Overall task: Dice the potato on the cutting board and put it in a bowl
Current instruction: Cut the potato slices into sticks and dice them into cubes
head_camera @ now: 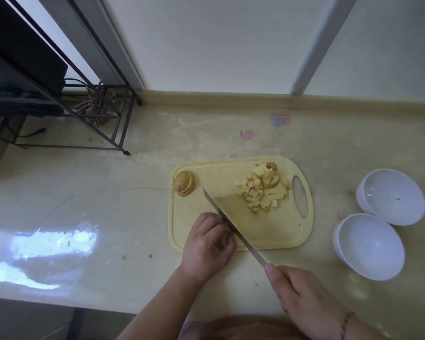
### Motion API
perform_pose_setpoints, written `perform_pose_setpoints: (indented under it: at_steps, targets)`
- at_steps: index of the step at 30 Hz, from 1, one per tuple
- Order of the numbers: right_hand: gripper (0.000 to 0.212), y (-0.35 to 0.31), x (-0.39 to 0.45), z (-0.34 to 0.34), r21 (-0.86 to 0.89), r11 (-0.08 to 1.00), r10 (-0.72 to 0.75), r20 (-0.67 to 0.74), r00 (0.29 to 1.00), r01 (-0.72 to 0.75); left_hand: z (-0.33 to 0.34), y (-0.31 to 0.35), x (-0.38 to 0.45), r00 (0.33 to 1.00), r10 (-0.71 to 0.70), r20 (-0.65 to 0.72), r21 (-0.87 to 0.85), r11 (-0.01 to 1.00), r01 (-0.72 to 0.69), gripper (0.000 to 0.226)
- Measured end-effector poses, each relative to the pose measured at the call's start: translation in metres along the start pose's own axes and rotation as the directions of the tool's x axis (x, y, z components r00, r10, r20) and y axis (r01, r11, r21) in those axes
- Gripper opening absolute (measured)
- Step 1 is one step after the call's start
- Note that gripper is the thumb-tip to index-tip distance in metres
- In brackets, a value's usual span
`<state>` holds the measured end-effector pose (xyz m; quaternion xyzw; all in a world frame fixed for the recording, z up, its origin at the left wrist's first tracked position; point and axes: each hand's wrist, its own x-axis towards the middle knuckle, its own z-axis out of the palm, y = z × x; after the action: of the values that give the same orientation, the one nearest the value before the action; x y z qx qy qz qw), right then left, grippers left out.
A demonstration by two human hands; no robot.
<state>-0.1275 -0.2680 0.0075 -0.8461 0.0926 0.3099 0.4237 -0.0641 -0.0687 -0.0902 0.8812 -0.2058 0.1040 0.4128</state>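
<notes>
Fingers (216, 225) of the left hand (206, 246) curl together over something small at the near left corner of the cutting board (268, 231); a pale sliver shows between them, but what it is cannot be made out. Just beside those knuckles, on their right, the blade of the knife (233, 229) slants across the board, its tip pointing away to the far left. Its handle is wholly hidden inside the right hand (297, 298), whose fingers wrap around it, with 1 finger lying along the blade's back. Beyond the left fingers, at the board's far left corner, lies a potato end piece (184, 183), skin on, with 1 or 2 slices leaning on it. Farther right, near the board's handle hole, sits a heap of potato cubes (260, 192) mixed with some uncut slices; their number is too blurred to count. Off the board to the right, 2 white bowls (368, 246) stand touching on the counter (108, 192). Far off to the left, a dark metal rack (88, 104) is cut off by the frame.
</notes>
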Motion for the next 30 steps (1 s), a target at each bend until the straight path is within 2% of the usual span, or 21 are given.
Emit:
perform_pose_setpoints:
  at_steps: [5, 9, 12, 16, 22, 27, 29, 30]
  targets:
    - [0.094, 0.008, -0.004, -0.001, -0.049, 0.999, 0.008, -0.035, 0.999, -0.01, 0.0, 0.001, 0.0, 1.0, -0.009, -0.002, -0.014, 1.0, 0.009, 0.003]
    - [0.059, 0.014, -0.008, 0.002, -0.166, 0.985, 0.021, -0.164, 0.986, -0.049, 0.0, 0.0, 0.0, 1.0, -0.02, 0.006, -0.027, 0.999, 0.021, 0.003]
    - [0.062, 0.005, 0.005, 0.008, -0.151, 0.988, -0.033, -0.072, 0.997, 0.022, -0.001, -0.001, 0.001, 1.0, -0.021, 0.004, -0.026, 0.999, 0.021, 0.004]
    - [0.063, -0.006, 0.025, 0.014, -0.12, 0.99, -0.081, -0.063, 0.995, 0.073, -0.001, 0.001, 0.001, 1.0, -0.013, -0.004, -0.034, 0.999, 0.013, 0.004]
    - [0.069, 0.002, 0.016, 0.004, 0.008, 0.998, -0.061, -0.012, 0.998, 0.061, -0.005, 0.001, -0.002, 1.0, -0.001, 0.016, -0.055, 0.998, 0.001, 0.004]
    - [0.059, -0.011, 0.002, -0.007, 0.285, 0.958, -0.068, 0.085, 0.994, 0.041, -0.016, 0.003, -0.005, 0.998, -0.056, -0.025, -0.054, 0.997, 0.054, 0.01]
    - [0.059, -0.017, -0.004, -0.017, 0.404, 0.915, -0.044, 0.102, 0.994, -0.001, -0.023, 0.003, 0.001, 0.999, -0.008, 0.034, -0.012, 1.0, 0.008, 0.024]
    - [0.061, -0.019, -0.006, -0.023, 0.434, 0.9, -0.024, 0.101, 0.995, -0.023, -0.027, 0.001, 0.005, 0.993, 0.035, 0.114, 0.014, 0.999, -0.037, 0.034]
